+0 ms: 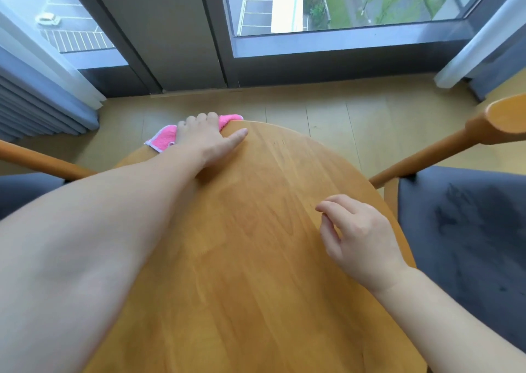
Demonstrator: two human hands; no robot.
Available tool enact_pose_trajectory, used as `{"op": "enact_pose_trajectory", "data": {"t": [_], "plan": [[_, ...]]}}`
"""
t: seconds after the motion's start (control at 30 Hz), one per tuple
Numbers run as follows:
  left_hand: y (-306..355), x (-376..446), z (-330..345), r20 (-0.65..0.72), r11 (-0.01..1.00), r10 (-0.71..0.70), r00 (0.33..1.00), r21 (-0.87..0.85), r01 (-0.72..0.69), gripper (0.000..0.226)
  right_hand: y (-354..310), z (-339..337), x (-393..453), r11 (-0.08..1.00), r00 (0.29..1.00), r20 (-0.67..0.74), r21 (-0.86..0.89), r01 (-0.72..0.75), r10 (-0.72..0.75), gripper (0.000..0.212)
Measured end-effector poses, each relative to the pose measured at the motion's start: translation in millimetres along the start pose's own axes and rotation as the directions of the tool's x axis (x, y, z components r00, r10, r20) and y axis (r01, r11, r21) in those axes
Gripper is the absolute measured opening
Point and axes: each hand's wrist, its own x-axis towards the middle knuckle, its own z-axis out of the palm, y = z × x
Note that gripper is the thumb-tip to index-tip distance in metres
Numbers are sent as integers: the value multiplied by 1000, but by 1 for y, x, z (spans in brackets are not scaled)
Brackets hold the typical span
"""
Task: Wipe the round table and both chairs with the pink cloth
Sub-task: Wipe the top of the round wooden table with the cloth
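A round wooden table (256, 244) fills the middle of the view. My left hand (205, 138) reaches across to its far left edge and holds the pink cloth (163, 139) there, fingers curled over the rim on the cloth, thumb flat on the tabletop. My right hand (358, 236) hovers over the right part of the table, fingers loosely curled and holding nothing. One chair (461, 224) with a grey seat and wooden arm stands at the right. The other chair (31, 185), also grey with a wooden arm, stands at the left.
Beyond the table lies a light wooden floor (327, 111), then large windows with a dark frame (341, 51). Grey and white curtains (39, 93) hang at the far left, and more curtain (481, 45) hangs at the far right.
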Motion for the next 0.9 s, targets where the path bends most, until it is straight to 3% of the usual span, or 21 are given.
{"op": "enact_pose_trajectory", "data": {"t": [0.23,0.43,0.9], "plan": [[65,2,-3,-37,966,258,965,28,-257,70,19,-12,-13,999,998,-48,-7,-41,41,16],[107,-4,1,-18,919,392,920,44,-391,74,40,-25,-26,997,992,-105,-26,-76,73,15],[162,-35,4,45,807,584,810,73,-586,78,76,-57,-53,985,954,-260,-46,-165,147,20]]}}
